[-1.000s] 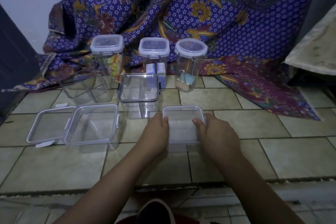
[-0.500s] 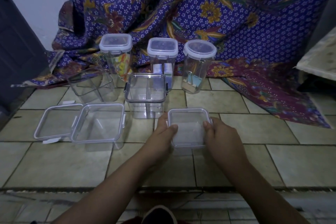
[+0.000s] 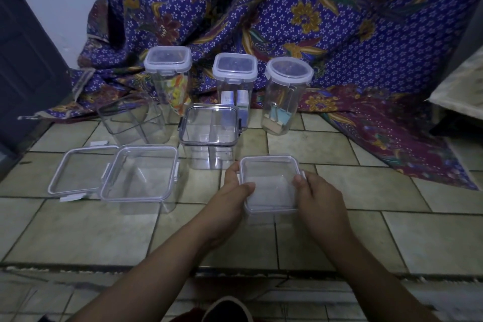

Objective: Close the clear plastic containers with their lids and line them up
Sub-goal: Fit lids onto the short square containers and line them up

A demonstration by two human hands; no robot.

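A small clear square container (image 3: 270,185) with its lid on stands on the tiled floor in front of me. My left hand (image 3: 232,191) grips its left side and my right hand (image 3: 316,196) grips its right side, thumbs on the lid's edge. To the left stands an open clear container (image 3: 138,174) with its lid (image 3: 78,168) lying beside it. Behind is a lidded square container with dark clips (image 3: 210,128), and a lidless clear container (image 3: 130,117) at the left.
Three tall closed jars stand in a row at the back: one with colourful contents (image 3: 168,78), one with small boxes (image 3: 234,81), a round one with clips (image 3: 286,94). A purple floral cloth (image 3: 313,21) drapes behind. A dark door (image 3: 23,60) is at the left.
Both hands have stayed on the small container, with the thumbs now further onto the lid. The view has shifted slightly, so everything sits a little more to the right.
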